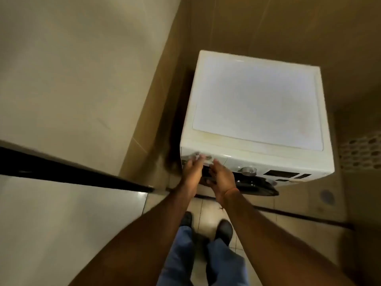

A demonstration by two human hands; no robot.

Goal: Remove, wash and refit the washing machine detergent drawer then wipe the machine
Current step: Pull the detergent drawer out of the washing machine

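Note:
I look down on a white washing machine (255,100) standing in a corner. Its detergent drawer (203,158) is at the top left of the front panel, small and blurred, with a dark gap just below it. My left hand (191,172) grips the drawer's left side. From the right, my right hand (223,178) holds it with the thumb on top and the fingers curled underneath. How far the drawer sticks out is hard to tell.
A silver dial (248,171) and a dark display (281,174) sit right of the drawer, above the dark round door (257,185). A pale surface with a black edge (72,174) lies on my left, a perforated basket (360,151) on the right. My shoes stand on tiled floor.

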